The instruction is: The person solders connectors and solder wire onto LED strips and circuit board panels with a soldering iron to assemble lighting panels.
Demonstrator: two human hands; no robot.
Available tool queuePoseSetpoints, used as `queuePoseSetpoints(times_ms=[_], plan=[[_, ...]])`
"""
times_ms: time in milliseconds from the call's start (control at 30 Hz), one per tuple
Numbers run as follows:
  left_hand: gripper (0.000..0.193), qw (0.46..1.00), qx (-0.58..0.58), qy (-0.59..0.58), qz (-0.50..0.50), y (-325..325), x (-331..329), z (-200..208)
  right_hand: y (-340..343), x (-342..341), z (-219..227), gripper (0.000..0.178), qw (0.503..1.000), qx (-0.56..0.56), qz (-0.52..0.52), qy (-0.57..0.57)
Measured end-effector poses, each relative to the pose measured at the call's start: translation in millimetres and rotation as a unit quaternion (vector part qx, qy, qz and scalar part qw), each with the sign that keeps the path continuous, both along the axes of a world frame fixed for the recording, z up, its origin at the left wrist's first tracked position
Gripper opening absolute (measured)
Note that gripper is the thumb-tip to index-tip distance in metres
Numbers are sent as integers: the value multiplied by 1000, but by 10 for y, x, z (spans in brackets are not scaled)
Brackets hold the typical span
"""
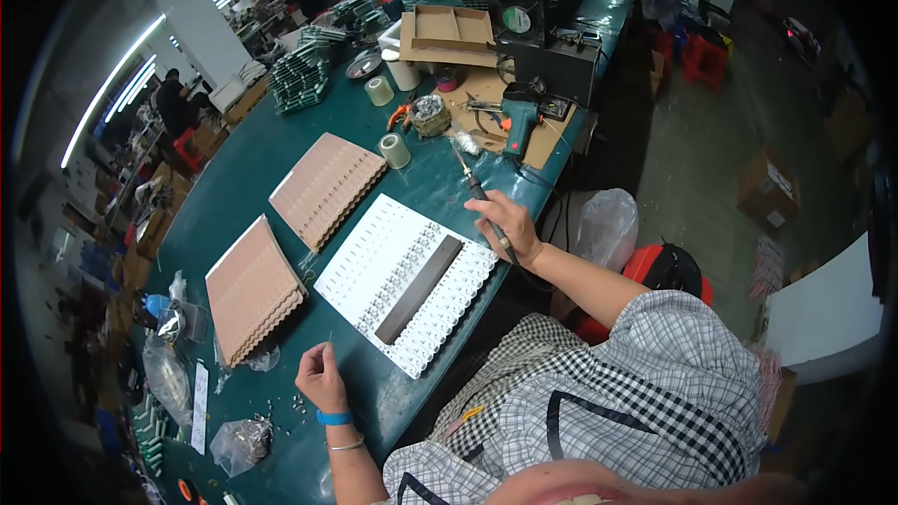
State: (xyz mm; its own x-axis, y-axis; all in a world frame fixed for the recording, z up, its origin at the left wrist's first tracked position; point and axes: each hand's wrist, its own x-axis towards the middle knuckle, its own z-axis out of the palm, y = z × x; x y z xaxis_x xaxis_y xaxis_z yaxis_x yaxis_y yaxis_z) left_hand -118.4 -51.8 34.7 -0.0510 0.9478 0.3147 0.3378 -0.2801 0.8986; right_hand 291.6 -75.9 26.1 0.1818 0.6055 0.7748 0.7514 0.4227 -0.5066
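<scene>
My right hand [505, 224] grips a soldering iron [475, 185] like a pen, its tip pointing up and away over the green table [243, 168]. The hand hovers at the right edge of a white slotted tray [374, 248] that carries a dark bar [418, 289] across rows of small parts. My left hand [321, 376] rests low on the table left of the tray, pinching a thin wire [329, 340] between finger and thumb. It wears a blue wristband.
Two brown ribbed cardboard stacks [327, 187] [251, 288] lie left of the tray. Tape rolls [394, 151], a teal tool [517, 120] on cardboard and a fan box [517, 19] sit beyond. Plastic bags of small parts [240, 444] lie near my left hand. Other people work at the far end.
</scene>
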Motion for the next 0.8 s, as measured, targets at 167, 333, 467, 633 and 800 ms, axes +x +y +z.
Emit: queuePoseSetpoints(times_ms=[167, 333, 467, 633, 800], plan=[[8, 1000, 7, -8, -11, 31, -5, -12, 3, -12, 16, 33, 1000, -7, 9, 13], [7, 999, -44, -31, -5, 23, -32, -41, -19, -35, -18, 35, 999, -33, 3, 24], [7, 999, -53, -6, 1, -36, -90, -11, -37, -45, 28, 38, 999, 5, 17, 28], [9, 995, -74, -60, 8, -115, -112, 78, -65, 1, -157, 24, 996, 8, 5, 84], [10, 996, -72, -35, 36, -210, 91, 249, -112, -70, -108, 26, 960, 4, 113, 257]])
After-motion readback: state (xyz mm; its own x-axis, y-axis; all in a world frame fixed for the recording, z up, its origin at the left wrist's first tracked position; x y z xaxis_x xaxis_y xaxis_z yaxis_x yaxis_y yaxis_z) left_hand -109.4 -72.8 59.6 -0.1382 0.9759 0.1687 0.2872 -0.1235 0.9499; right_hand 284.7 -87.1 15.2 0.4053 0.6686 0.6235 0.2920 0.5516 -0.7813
